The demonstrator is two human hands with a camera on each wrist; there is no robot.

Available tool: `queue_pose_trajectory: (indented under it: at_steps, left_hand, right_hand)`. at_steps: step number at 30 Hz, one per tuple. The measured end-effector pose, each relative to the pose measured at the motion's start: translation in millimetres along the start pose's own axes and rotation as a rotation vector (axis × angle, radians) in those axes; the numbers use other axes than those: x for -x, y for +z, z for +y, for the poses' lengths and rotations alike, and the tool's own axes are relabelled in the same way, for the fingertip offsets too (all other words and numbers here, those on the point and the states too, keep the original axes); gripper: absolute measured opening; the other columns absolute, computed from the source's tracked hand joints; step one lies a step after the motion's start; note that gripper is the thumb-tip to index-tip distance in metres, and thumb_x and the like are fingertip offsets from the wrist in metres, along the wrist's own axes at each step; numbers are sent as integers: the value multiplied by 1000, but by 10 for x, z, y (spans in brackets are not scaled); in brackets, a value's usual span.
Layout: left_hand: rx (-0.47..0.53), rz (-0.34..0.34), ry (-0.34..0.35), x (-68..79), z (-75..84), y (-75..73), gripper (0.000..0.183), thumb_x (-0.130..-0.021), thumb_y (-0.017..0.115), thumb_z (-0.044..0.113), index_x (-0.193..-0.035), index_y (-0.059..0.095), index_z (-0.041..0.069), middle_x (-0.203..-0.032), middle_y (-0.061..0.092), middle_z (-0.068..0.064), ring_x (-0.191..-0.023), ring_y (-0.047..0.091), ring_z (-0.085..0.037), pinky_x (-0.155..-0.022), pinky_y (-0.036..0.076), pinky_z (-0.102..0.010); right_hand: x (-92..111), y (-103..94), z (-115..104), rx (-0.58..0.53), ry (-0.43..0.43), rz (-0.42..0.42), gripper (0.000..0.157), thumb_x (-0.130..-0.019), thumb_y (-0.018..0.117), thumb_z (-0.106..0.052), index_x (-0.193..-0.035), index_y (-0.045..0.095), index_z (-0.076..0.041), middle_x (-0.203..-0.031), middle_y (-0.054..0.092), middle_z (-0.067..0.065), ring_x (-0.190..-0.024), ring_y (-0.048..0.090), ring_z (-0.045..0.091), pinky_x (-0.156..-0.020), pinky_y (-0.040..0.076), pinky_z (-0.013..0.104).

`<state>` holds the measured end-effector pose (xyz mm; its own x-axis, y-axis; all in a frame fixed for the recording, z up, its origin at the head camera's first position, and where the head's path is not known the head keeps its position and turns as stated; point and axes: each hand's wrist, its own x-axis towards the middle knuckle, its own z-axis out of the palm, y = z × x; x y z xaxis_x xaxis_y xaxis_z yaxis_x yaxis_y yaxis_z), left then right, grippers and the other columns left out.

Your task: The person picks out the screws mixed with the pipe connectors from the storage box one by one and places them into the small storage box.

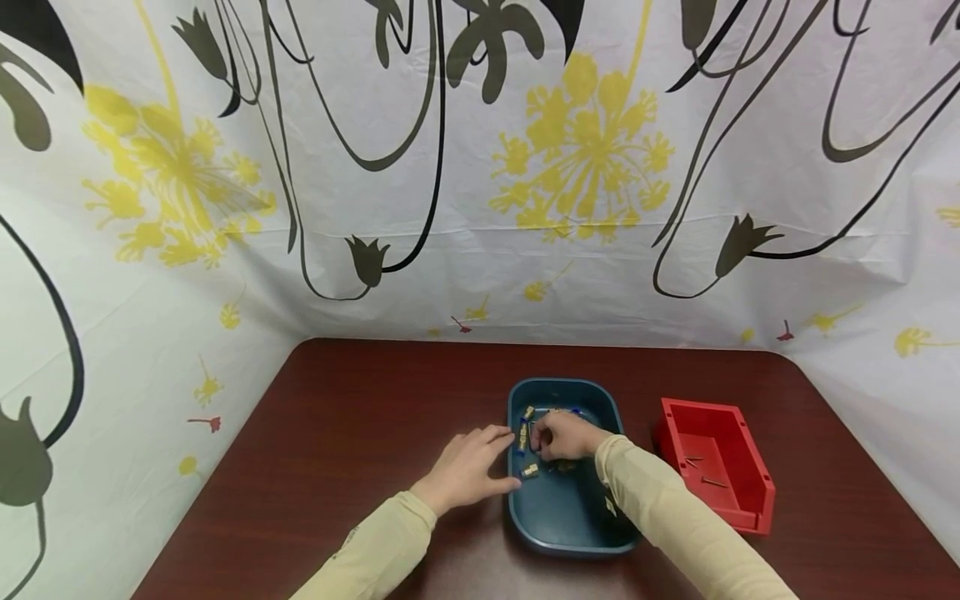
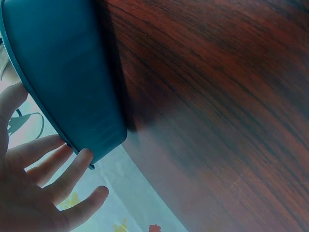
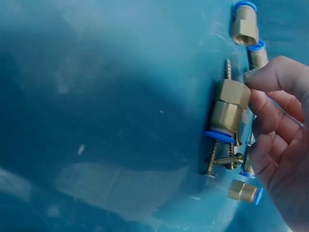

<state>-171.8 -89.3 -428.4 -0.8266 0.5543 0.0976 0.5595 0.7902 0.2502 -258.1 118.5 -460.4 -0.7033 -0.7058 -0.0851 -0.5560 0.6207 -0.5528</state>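
Note:
My right hand reaches into a blue tray, fingers curled down beside its left wall. In the right wrist view, its fingertips are right at the edge of a brass fitting with a blue collar. Whether they pinch something is hidden. Several screws lie by that fitting, and another blue-collared fitting lies below them. A further fitting is above the hand. My left hand has spread fingers, with fingertips touching the tray's left rim.
To the right of the tray stands a red bin, with a few screws on its floor. Both stand on a dark brown wooden table. A white flower-patterned cloth hangs behind and at the sides.

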Motion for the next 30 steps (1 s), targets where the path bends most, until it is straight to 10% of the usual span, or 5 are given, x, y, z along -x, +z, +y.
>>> queue_pose_trajectory:
  at_steps: [30]
  left_hand:
    - [1, -1, -15, -21, 2, 19, 65, -77, 60, 50, -127, 49, 9, -125, 46, -4, -108, 46, -18, -84, 38, -40]
  right_hand:
    - [125, -435, -95, -49, -80, 61, 18, -79, 54, 0, -85, 64, -13, -69, 54, -7, -55, 44, 8, -58, 41, 28]
